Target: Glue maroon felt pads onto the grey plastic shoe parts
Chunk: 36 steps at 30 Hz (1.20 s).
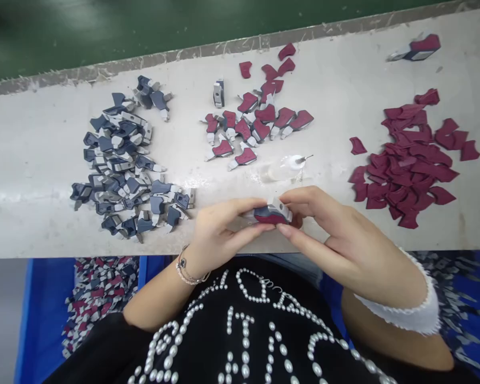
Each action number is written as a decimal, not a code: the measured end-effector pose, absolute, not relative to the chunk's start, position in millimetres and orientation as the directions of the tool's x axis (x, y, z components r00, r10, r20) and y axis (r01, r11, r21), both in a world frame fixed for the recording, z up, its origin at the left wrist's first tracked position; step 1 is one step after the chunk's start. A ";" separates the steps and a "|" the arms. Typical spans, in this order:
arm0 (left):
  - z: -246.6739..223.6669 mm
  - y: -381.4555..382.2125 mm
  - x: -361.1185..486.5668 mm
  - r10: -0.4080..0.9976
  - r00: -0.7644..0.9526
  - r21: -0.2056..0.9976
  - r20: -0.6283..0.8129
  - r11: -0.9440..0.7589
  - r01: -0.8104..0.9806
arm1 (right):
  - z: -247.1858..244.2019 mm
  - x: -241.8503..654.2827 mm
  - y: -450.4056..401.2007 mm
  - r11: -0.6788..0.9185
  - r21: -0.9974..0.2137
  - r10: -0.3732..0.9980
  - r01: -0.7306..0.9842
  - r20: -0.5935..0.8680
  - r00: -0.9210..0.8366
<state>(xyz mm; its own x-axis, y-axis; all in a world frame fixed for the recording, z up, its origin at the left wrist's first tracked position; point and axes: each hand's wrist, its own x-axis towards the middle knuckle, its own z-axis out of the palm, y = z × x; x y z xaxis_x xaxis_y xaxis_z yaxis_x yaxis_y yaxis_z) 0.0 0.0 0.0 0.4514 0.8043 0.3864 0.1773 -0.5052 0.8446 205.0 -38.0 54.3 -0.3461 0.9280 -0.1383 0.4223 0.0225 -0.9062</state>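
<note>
Head view: both hands [264, 224] pinched around one small part [271, 215], apparently red-faced, between the fingertips.

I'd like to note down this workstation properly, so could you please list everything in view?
Worktable: one, whitish, across the middle
Surface beyond: one, green, top
Bare parts: dozens, grey-blue and light grey, heaped at left
Lone part: one, grey-blue and light grey, upper middle
Faced parts: about ten, maroon on grey, middle
Maroon pieces: dozens, heaped at right; several more upper middle
Far part: one, maroon and grey, upper right
Bottle: one, translucent whitish, thin tip, beyond the hands
Left bin: one, blue, mixed pieces inside
Right bin: one, blue, greyish pieces inside
Held part: one, maroon and grey, between both hands
Left hand, right hand: one each, bare, near edge
</note>
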 end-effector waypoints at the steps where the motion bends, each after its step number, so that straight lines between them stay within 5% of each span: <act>1: 2.2 -0.3 -1.4 0.779 0.493 0.812 0.387 -0.541 0.218 | 54.2 205.2 -36.9 0.033 -0.894 0.924 0.446 -0.143 -0.355; 9: 9.2 -5.1 -2.9 0.722 0.597 0.754 0.349 -0.595 0.279 | 51.1 208.5 -34.2 0.175 -0.815 0.894 0.553 -0.104 -0.436; 15: 13.7 1.5 -1.0 0.784 0.617 0.964 0.066 -0.210 0.163 | 49.7 213.2 -34.6 0.257 -0.786 0.862 0.562 -0.076 -0.501; 22: 11.1 7.2 -2.2 0.752 0.651 0.993 -0.110 0.055 0.104 | 48.5 213.6 -31.2 0.262 -0.787 0.860 0.558 -0.072 -0.505; 30: 17.7 10.6 -6.4 0.711 0.694 0.966 -0.112 -0.085 0.243 | 46.5 208.5 -32.8 0.108 -0.822 0.873 0.560 -0.192 -0.449; 36: 30.6 5.8 -5.3 0.689 0.719 0.934 -0.087 -0.195 0.300 | 54.8 209.1 -45.2 0.179 -0.784 0.880 0.595 -0.143 -0.452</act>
<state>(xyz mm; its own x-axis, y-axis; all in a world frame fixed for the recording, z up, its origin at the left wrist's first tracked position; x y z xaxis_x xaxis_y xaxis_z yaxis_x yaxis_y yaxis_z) -5.3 5.8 30.6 0.7194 0.6892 -0.0867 0.2996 -0.1953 0.9339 209.1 -45.2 54.8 -0.4524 0.8804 -0.1426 0.5945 0.1785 -0.7840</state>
